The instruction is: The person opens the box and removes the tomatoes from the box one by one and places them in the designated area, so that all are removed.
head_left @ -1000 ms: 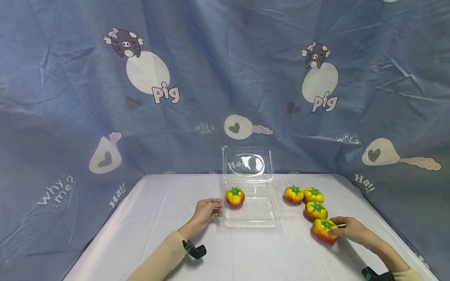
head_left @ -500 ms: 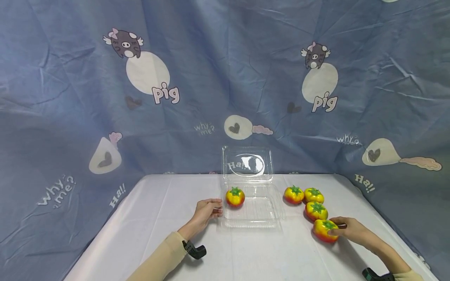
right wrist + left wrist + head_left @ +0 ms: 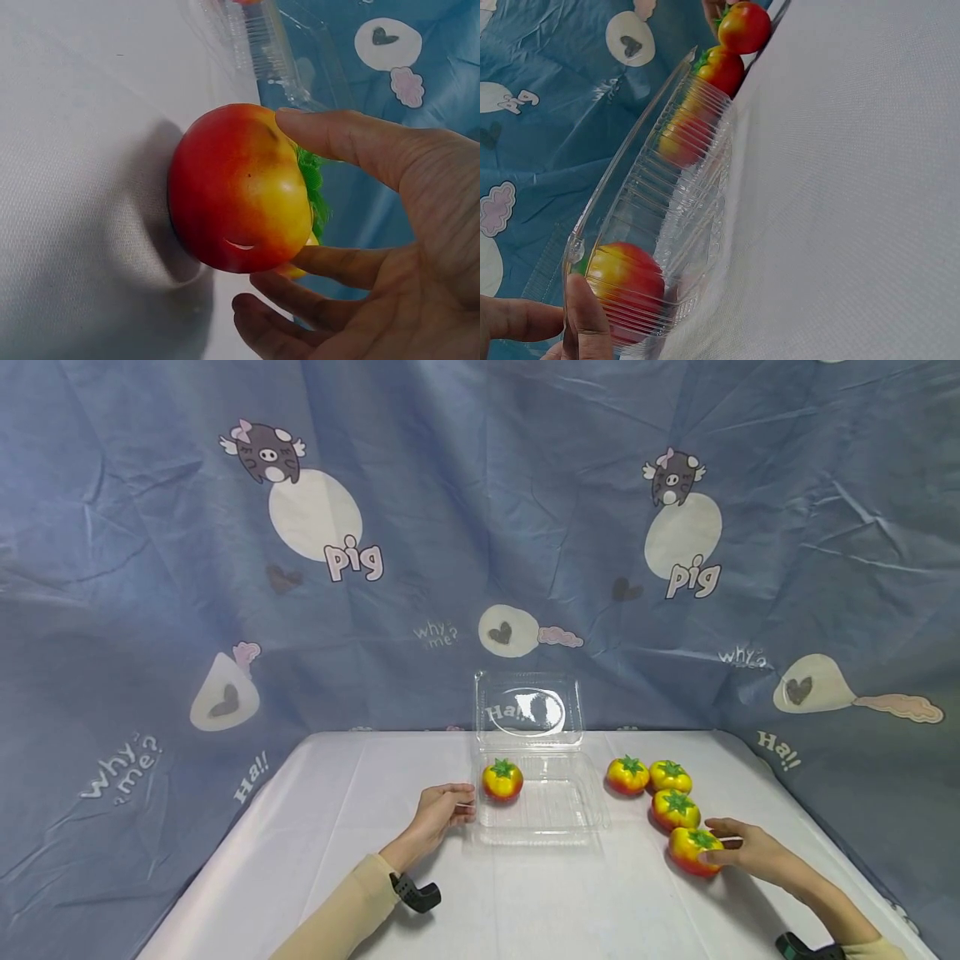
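Observation:
My left hand (image 3: 438, 814) pinches the left rim of a clear plastic clamshell container (image 3: 547, 835) between thumb and fingers. Its lid (image 3: 528, 710) stands raised at the back. Inside, at the left, sits a red-yellow toy tomato (image 3: 502, 781) with a green leafy top. At the right, my right hand (image 3: 753, 852) is at the nearest loose toy tomato (image 3: 694, 852). In the right wrist view, the thumb (image 3: 330, 135) lies at one side of this tomato and the fingertips at the other, spread and loose. The tomato appears to rest on the table.
Several more toy tomatoes stand behind the nearest one: a middle one (image 3: 675, 811), a back right one (image 3: 670, 777) and a back left one (image 3: 627, 776). A white cloth covers the table (image 3: 360, 802). A blue printed curtain (image 3: 420, 527) hangs behind and beside it.
The right hand's fingers have spread slightly beside the nearest tomato, which has shifted very slightly right. The left hand and container have stayed put.

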Available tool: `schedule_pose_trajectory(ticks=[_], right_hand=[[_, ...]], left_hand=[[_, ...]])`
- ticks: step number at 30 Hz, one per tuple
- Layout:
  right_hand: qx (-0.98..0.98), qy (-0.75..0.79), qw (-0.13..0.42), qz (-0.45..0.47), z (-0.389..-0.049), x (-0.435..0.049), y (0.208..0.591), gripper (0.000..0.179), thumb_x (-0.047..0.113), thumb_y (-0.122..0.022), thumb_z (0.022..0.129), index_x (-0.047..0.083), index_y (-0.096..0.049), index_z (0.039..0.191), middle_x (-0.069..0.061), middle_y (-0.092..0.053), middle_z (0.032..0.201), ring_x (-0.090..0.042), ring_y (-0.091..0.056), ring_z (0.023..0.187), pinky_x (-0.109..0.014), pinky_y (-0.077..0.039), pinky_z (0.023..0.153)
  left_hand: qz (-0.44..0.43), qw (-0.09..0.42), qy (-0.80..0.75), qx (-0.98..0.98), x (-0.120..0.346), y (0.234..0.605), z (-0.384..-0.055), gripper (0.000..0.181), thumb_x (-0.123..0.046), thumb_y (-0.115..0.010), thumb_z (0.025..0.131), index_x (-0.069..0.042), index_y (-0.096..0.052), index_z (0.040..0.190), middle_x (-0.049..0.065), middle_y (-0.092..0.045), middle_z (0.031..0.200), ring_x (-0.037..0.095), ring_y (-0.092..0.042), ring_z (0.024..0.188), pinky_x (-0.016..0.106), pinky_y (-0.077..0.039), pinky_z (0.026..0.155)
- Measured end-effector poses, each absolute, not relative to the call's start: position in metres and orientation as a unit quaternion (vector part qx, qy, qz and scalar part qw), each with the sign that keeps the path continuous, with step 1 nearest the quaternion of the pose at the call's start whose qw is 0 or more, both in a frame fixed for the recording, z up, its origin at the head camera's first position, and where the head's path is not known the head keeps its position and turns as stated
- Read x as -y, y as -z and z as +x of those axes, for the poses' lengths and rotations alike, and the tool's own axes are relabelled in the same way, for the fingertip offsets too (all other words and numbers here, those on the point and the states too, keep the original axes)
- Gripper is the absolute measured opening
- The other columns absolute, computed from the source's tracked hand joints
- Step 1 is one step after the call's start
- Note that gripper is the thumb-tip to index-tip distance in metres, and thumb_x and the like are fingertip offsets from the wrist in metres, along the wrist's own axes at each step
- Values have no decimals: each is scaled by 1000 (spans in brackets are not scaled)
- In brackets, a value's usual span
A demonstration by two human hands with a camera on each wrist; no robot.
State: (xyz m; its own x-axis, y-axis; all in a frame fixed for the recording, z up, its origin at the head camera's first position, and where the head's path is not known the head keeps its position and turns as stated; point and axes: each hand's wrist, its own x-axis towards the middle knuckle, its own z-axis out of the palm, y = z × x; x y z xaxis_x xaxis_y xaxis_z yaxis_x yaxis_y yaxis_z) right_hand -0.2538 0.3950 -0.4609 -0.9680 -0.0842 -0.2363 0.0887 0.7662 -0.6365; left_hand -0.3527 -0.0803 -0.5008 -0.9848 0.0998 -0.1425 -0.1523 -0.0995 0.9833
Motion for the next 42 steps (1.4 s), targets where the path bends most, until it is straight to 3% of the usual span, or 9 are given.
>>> schedule_pose_trajectory(ticks=[11, 42], right_hand=[[-937, 330, 119, 12, -253, -398, 455, 90, 44, -68, 85, -10, -28, 144, -41, -38, 136, -56, -45, 121, -57, -51, 91], [-936, 350, -43, -19, -271, -364, 419, 78, 33, -71, 86, -7, -35, 142, -36, -44, 137, -52, -50, 119, -56, -52, 90]], left_hand=[[-20, 87, -743, -663, 80, 500, -352, 32, 0, -57, 87, 15, -58, 116, 8, -63, 81, 12, -61, 63, 23, -58, 60], [-13, 85, -743, -663, 81, 500, -351, 35, 0, -58, 87, 17, -56, 118, 9, -63, 81, 12, -61, 64, 22, -58, 61]])
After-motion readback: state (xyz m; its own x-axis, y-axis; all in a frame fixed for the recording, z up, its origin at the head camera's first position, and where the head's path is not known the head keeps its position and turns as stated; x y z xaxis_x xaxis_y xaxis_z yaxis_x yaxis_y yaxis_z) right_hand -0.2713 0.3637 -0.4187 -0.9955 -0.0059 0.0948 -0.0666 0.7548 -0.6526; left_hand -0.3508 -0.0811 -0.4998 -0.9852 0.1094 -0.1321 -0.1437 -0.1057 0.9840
